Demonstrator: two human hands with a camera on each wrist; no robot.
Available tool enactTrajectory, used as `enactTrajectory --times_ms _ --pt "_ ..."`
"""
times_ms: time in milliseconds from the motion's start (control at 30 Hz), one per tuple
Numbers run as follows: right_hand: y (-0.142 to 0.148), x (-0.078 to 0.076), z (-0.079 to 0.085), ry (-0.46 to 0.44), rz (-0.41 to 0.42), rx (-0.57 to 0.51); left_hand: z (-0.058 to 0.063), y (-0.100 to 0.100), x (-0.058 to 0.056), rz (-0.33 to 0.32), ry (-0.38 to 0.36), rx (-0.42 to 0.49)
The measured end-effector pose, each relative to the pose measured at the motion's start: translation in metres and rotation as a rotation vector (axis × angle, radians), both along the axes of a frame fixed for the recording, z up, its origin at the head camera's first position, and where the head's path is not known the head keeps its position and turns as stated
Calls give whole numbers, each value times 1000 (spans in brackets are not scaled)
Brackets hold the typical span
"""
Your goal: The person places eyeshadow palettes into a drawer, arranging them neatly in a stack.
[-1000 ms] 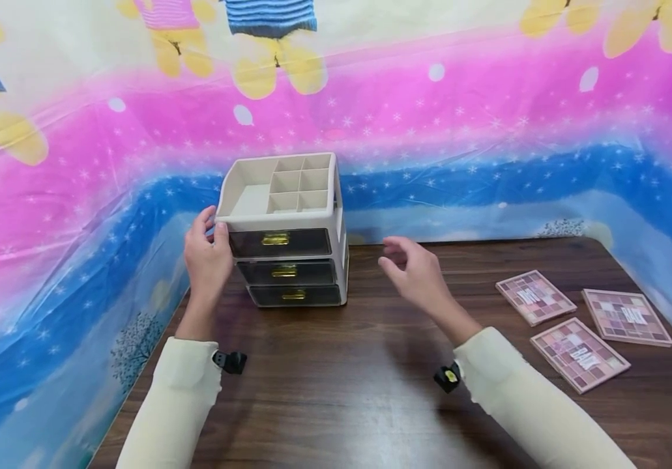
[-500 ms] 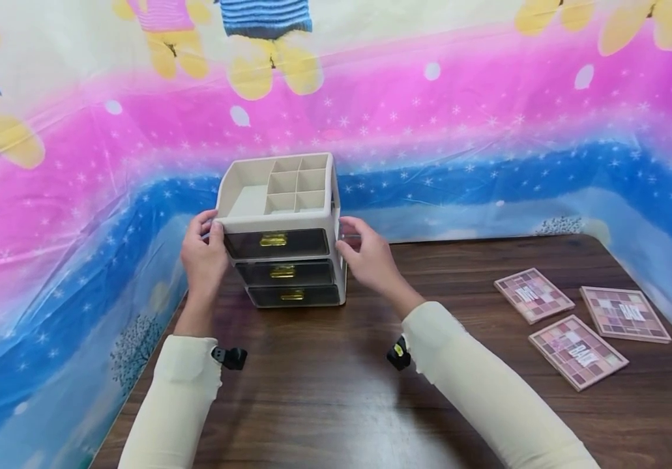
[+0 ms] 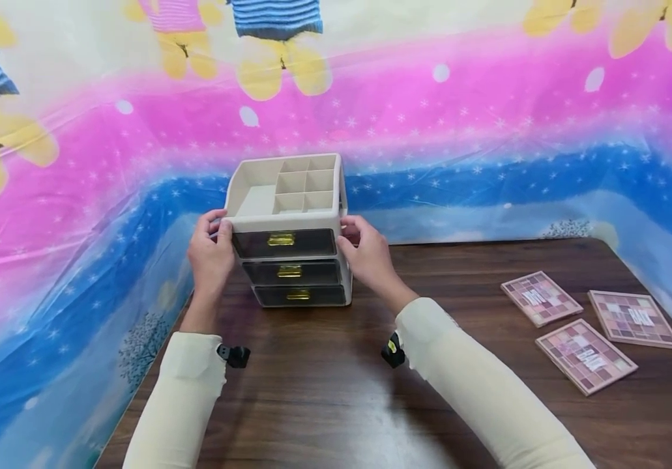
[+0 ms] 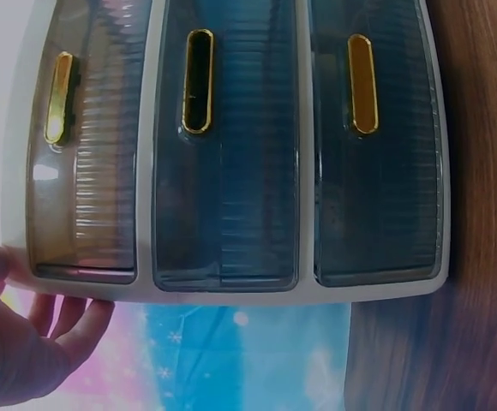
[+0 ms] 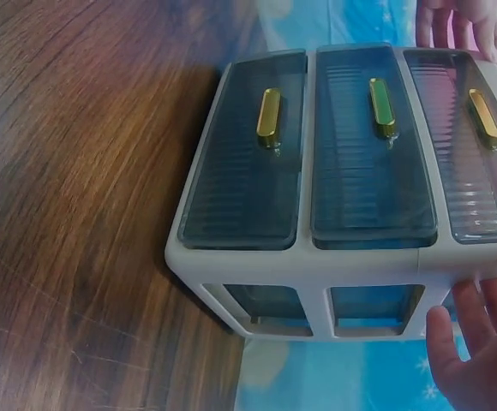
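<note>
A cream desktop organizer (image 3: 284,222) with three dark see-through drawers stands upright on the table. Gold handles mark the drawers, and all three are pushed in. My left hand (image 3: 211,253) grips its upper left side, thumb at the front edge and fingers along the side wall. On the opposite side my right hand (image 3: 369,255) holds the upper right edge in the same manner. The left wrist view shows the left hand (image 4: 26,342) at the top drawer's end. In the right wrist view, the right hand's fingers (image 5: 476,317) lie against the side wall, partly out of frame.
Three pink makeup palettes (image 3: 541,298) lie flat at the right of the wooden table (image 3: 324,391). Divided open compartments (image 3: 306,184) form the organizer's top. A patterned cloth (image 3: 429,150) hangs closely behind and along the left.
My right hand has moved left from above the table to the organizer's right side and taken hold of it. The left hand keeps its hold; the organizer stands in the same place.
</note>
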State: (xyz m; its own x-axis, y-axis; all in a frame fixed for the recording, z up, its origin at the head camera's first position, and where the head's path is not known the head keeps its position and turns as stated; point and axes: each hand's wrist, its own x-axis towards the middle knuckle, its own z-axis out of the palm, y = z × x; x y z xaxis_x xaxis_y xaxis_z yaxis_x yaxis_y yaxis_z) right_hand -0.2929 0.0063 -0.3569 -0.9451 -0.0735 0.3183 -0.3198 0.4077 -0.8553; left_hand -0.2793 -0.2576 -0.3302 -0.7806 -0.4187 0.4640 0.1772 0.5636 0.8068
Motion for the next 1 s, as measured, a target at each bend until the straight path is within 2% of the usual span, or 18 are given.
enactTrajectory --times_ms 467,633,1000 --pt "5 1 2 -12 -4 30 0 1 1 -10 -6 -15" --pt "12 3 2 16 -5 41 0 6 2 -14 17 -30" --pt "40 6 -2 53 -14 61 -2 23 4 -86 32 -40"
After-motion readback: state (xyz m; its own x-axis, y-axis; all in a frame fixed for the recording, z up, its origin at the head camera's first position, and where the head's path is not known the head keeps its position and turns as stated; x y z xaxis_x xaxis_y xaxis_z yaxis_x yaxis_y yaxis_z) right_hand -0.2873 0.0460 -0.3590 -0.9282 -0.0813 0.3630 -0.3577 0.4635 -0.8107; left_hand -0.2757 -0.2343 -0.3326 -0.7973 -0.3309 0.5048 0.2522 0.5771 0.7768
